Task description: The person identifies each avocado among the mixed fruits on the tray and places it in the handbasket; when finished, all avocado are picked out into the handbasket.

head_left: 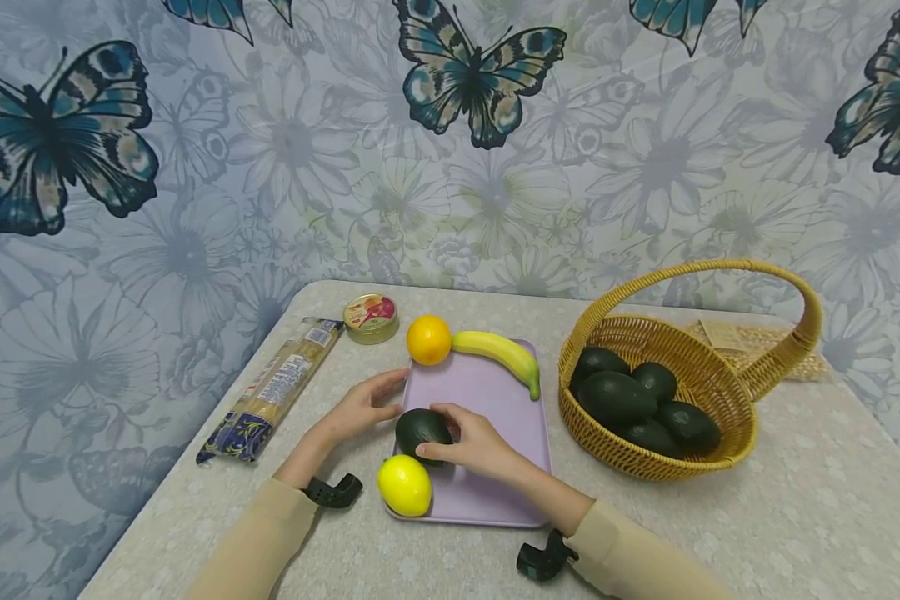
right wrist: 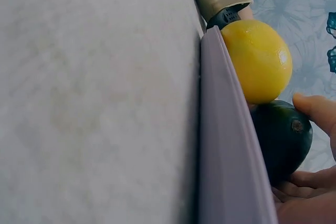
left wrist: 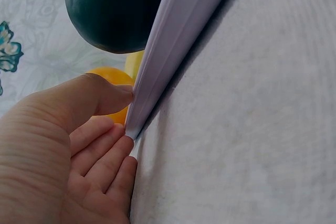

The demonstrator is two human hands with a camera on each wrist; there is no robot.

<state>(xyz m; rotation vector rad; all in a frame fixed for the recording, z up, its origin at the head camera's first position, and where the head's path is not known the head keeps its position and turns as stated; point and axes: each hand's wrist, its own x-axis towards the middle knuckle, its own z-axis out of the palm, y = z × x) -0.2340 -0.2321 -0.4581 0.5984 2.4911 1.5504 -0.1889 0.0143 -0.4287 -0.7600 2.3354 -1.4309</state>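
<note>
On the lilac tray point(head_left: 495, 417), my right hand point(head_left: 476, 446) holds a dark green avocado point(head_left: 420, 429), thumb on its near side and fingers behind it. The right wrist view shows this avocado point(right wrist: 283, 137) right beside a yellow lemon point(right wrist: 260, 61), which sits in the tray's near left corner. My left hand point(head_left: 363, 404) is at the tray's left edge, fingers extended. Seen from the left wrist, its thumb and fingertips are right at the tray's rim point(left wrist: 168, 51). An orange point(head_left: 429, 340) and a banana point(head_left: 498, 354) lie at the tray's far end.
To the right stands a wicker basket point(head_left: 742, 417) with a tall handle and several avocados point(head_left: 617, 398) inside. A woven mat point(head_left: 750, 337) is behind it. At the left lie a pasta packet point(head_left: 281, 387) and a round tin point(head_left: 371, 318). A patterned wall rises behind the table.
</note>
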